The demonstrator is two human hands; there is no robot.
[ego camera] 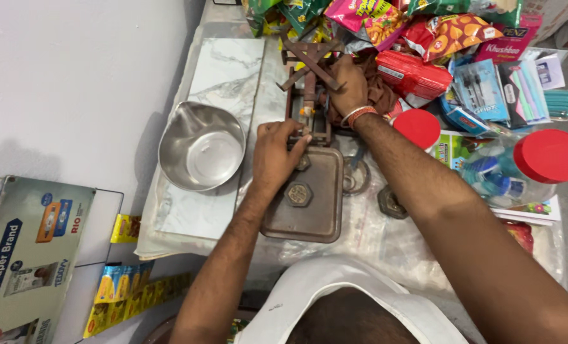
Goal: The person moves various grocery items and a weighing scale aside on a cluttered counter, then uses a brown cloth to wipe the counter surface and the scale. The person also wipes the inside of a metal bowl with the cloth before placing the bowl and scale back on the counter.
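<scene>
Balance scale (309,95), rusty brown, sits mid-worktop (386,242). Left hand (277,150) closes its fingers on the scale's central beam above the flat weight tray (325,210), apparently steadying it. Right hand (347,86) grips the far crossed frame. Detached steel pan (201,146) rests left.

Counting up the counter, item by item.
Two hands are in, the left hand (276,150) and the right hand (349,86), both on one rusty balance scale (309,95). One flat brown scale tray (322,210) carries one hexagonal weight (298,193), and a second hexagonal weight (392,202) sits off to the side. One steel bowl (201,146) and one marble slab (223,73). Two red-lidded jars: a nearer jar (539,165) and a farther jar (417,127). Snack packets (449,32) piled at the top, too overlapped to count.
</scene>
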